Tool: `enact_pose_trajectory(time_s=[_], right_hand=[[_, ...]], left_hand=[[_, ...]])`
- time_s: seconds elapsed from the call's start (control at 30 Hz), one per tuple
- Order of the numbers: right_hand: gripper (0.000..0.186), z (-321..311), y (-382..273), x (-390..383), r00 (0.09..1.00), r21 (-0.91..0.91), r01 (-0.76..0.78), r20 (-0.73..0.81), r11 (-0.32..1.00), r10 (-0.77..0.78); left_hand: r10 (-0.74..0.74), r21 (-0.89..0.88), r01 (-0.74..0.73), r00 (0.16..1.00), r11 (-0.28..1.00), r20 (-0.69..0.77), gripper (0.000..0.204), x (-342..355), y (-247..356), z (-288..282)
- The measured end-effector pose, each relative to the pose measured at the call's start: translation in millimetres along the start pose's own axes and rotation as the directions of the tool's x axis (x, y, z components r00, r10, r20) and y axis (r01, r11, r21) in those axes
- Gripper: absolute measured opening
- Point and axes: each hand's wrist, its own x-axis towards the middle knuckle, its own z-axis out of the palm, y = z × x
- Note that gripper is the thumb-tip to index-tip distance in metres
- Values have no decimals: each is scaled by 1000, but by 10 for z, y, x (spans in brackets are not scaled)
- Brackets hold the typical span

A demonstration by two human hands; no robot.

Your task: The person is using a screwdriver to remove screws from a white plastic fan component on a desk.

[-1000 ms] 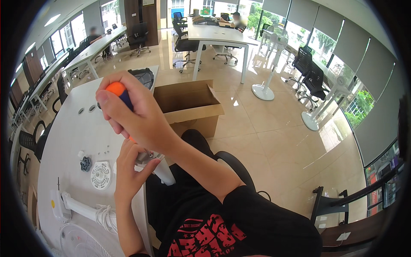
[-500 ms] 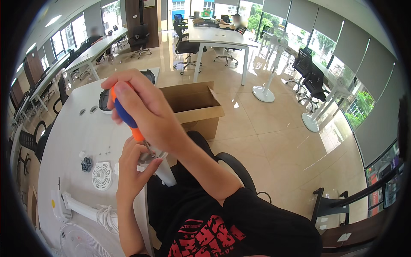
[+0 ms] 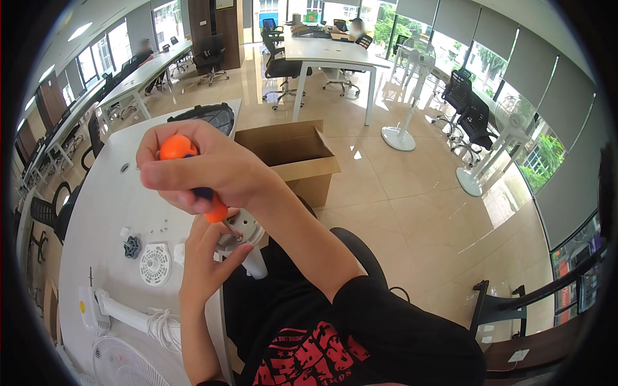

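Right hand [image 3: 206, 170] is clenched round an orange-and-blue plastic-handled screwdriver [image 3: 193, 177], tip pointing down into a white plastic fan motor housing [image 3: 248, 235]. Left hand [image 3: 209, 260] grips that housing from below, just under the right. Beside the left hand lie a round white vented cover [image 3: 155, 263] and a small dark knob [image 3: 132, 246].

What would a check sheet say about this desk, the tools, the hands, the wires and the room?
Surface: white table, partly bare.
Job's things: orange screwdriver, tip down on a white fan part.
Clutter: round white vent cover, dark knob, fan grille, black fan guard.
Grips: right hand closed on the screwdriver; left hand steadying the fan part.
Cables: coiled white cord.
Surroundings: open cardboard box, office chairs, desks, standing fans, windows.
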Motion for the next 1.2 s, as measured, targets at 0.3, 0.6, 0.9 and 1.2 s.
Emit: enact_pose_trajectory(time_s=[0.3, 0.6, 0.9, 1.2], right_hand=[[34, 244, 254, 72, 761, -609, 198, -398, 768, -512], [24, 217, -45, -142, 923, -254, 160, -304, 954, -236], [25, -252, -25, 60, 967, 75, 206, 138, 976, -214], [30, -53, 19, 0, 986, 88, 11, 164, 996, -26]], left_hand=[[-31, 15, 31, 999, 999, -14, 31, -28, -39, -4], [-62, -9, 61, 997, 998, -35, 33, -49, -63, -30], [97, 19, -97, 995, 995, 2, 34, 36, -63, 6], [33, -16, -34, 999, 999, -9, 32, -7, -15, 8]])
